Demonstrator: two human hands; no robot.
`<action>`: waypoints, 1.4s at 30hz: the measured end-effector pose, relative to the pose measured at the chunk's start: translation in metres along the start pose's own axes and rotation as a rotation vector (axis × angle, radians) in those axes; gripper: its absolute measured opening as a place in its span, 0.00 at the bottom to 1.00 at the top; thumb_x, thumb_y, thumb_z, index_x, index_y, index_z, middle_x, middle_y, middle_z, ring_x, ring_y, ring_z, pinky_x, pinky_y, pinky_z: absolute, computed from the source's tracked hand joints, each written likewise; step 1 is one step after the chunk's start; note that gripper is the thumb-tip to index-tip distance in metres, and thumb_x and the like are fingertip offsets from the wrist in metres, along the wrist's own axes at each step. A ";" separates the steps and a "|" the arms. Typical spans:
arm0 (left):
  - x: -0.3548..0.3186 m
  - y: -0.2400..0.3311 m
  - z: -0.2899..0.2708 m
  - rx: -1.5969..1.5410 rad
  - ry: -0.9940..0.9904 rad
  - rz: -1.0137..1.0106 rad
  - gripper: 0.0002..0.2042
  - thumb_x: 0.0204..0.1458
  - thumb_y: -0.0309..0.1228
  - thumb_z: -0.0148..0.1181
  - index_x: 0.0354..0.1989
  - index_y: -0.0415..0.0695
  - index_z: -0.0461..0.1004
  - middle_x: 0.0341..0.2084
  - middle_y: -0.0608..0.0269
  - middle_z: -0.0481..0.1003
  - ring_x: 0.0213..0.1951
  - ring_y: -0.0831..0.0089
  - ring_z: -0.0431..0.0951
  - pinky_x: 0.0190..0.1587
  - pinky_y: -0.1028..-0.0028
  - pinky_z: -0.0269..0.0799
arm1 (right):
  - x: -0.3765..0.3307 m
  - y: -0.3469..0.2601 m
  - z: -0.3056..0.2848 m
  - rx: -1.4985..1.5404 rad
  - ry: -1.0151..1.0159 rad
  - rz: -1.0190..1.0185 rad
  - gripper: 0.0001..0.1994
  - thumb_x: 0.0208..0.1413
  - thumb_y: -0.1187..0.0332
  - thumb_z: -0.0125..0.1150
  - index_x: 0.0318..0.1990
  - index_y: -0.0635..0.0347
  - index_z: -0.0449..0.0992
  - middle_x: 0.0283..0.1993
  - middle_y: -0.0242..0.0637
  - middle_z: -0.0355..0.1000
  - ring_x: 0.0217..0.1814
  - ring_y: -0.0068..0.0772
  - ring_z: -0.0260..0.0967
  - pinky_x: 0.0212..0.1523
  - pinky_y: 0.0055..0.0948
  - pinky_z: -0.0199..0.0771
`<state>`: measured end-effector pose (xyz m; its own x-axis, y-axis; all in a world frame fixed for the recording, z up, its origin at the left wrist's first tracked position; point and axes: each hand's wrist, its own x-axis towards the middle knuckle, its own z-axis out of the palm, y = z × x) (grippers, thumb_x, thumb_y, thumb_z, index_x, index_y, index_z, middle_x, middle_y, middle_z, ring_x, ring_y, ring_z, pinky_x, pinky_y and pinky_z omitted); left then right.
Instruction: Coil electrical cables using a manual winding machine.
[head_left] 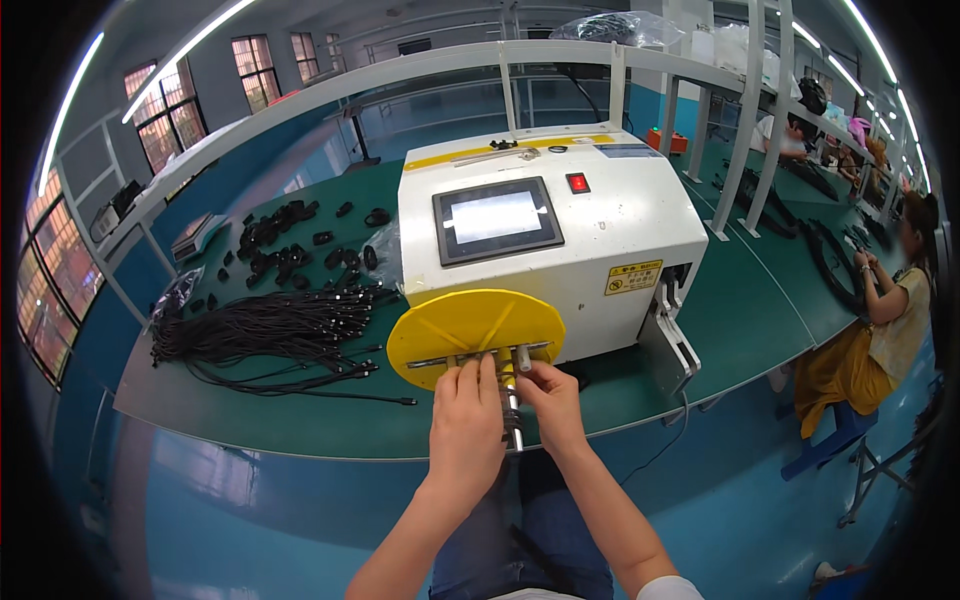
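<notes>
Fingers [478, 372] of the left hand [465, 425] were curled against the front of the yellow disc [470, 325], their tips pressed at the metal bar [480, 355] that crossed its lower part; whether they pinched anything there could not be told. Those of the right hand [550, 400] were pinched at the upper end of the metal spindle [513, 410] that stood out from the disc, between the two hands. What they gripped was too small to make out.

That disc was mounted on the front face of a white machine [590, 250], which stood on the green worktable [750, 310]. A dark touch screen [497, 219] and a red switch [577, 183] sat on the machine's sloping top, and a yellow warning label [633, 277] was on its front.

Left of the machine, a bundle of black cables [270, 335] lay spread on the table, with coiled black cables [285, 240] heaped further back. At the right, another person [885, 320] sat at the adjoining table.
</notes>
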<state>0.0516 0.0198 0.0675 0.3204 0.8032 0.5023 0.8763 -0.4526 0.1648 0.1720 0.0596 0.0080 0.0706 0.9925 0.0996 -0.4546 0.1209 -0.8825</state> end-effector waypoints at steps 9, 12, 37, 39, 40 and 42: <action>0.000 -0.005 -0.005 -0.076 -0.078 -0.002 0.34 0.33 0.21 0.63 0.56 0.32 0.62 0.44 0.49 0.67 0.48 0.54 0.65 0.56 0.58 0.60 | -0.012 0.011 -0.005 0.010 -0.029 -0.003 0.11 0.54 0.78 0.58 0.46 0.70 0.73 0.41 0.37 0.75 0.42 0.24 0.72 0.44 0.23 0.73; 0.001 -0.006 -0.003 -0.070 -0.022 0.019 0.34 0.33 0.21 0.63 0.56 0.33 0.63 0.43 0.51 0.67 0.46 0.55 0.66 0.53 0.59 0.62 | -0.012 0.014 0.003 0.026 0.028 -0.032 0.10 0.54 0.79 0.57 0.45 0.70 0.73 0.40 0.36 0.75 0.40 0.22 0.72 0.42 0.21 0.72; -0.010 0.005 -0.022 -0.001 -0.167 0.088 0.37 0.32 0.25 0.66 0.58 0.37 0.62 0.38 0.53 0.68 0.40 0.59 0.70 0.40 0.68 0.72 | -0.042 -0.020 -0.031 0.003 -0.305 0.182 0.14 0.49 0.81 0.60 0.45 0.69 0.75 0.41 0.37 0.74 0.42 0.23 0.72 0.43 0.23 0.73; -0.009 0.008 -0.020 0.001 -0.150 0.073 0.36 0.32 0.26 0.66 0.57 0.37 0.63 0.37 0.54 0.69 0.39 0.59 0.70 0.39 0.68 0.72 | -0.035 -0.016 -0.035 -0.013 -0.338 0.182 0.14 0.48 0.81 0.60 0.45 0.68 0.75 0.41 0.37 0.74 0.42 0.23 0.72 0.43 0.23 0.73; -0.008 0.010 -0.019 0.008 -0.131 0.056 0.35 0.31 0.26 0.66 0.56 0.38 0.64 0.37 0.55 0.69 0.38 0.60 0.70 0.38 0.68 0.72 | -0.031 -0.015 -0.036 0.002 -0.370 0.203 0.15 0.47 0.83 0.60 0.44 0.70 0.74 0.41 0.38 0.73 0.40 0.26 0.73 0.41 0.25 0.75; -0.009 0.010 -0.015 0.012 -0.113 0.032 0.35 0.31 0.26 0.66 0.55 0.38 0.66 0.36 0.55 0.69 0.38 0.60 0.70 0.37 0.68 0.72 | -0.025 -0.016 -0.037 0.028 -0.434 0.252 0.16 0.43 0.85 0.59 0.43 0.72 0.73 0.41 0.39 0.72 0.37 0.31 0.74 0.36 0.28 0.78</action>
<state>0.0520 0.0022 0.0776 0.3857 0.8273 0.4084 0.8692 -0.4743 0.1400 0.2105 0.0322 0.0021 -0.4179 0.9056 0.0722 -0.4339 -0.1292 -0.8916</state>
